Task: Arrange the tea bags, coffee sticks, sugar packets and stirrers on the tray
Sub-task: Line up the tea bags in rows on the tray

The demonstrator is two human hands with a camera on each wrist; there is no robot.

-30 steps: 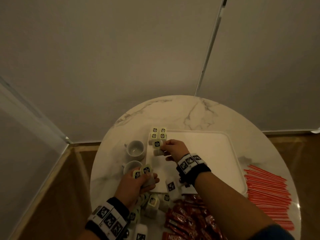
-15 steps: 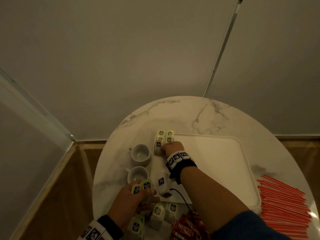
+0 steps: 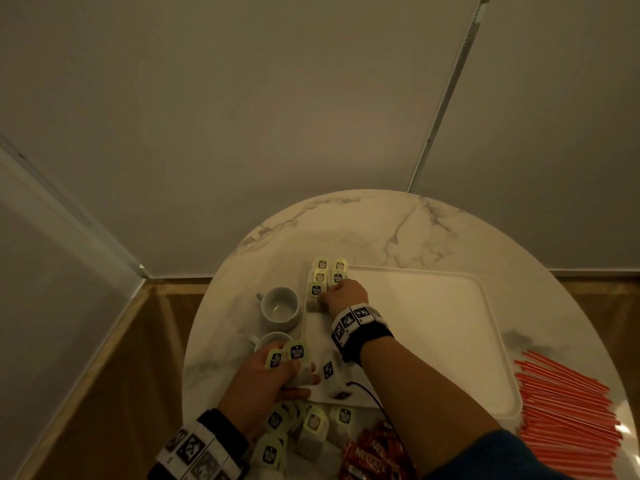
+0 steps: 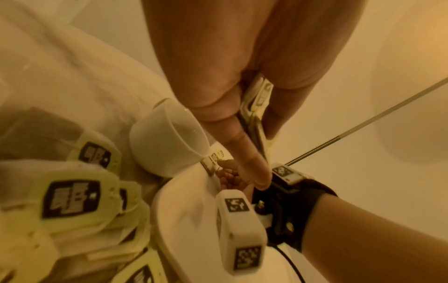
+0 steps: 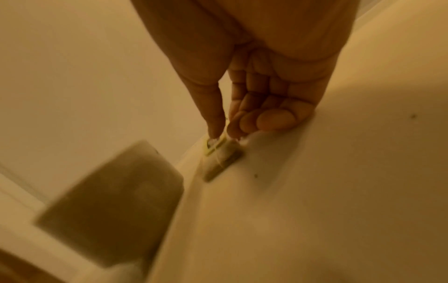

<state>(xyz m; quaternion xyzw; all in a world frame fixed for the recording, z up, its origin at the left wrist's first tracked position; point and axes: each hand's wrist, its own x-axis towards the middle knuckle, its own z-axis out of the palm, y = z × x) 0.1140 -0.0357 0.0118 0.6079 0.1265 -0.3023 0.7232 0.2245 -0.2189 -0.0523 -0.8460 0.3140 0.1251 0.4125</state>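
Head view: the right hand (image 3: 343, 295) pinches a tea bag (image 5: 219, 153) at the white tray's (image 3: 433, 306) far left corner, beside a laid row of tea bags (image 3: 327, 276). The left hand (image 3: 266, 379) grips two tea bags (image 3: 289, 355) above the marble desk (image 3: 346, 230).

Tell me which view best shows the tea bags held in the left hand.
The head view: two tea bags stand fanned in the left hand beside the tray, labels readable. The left wrist view shows them only edge-on, pinched between fingers. The right wrist view does not show them.
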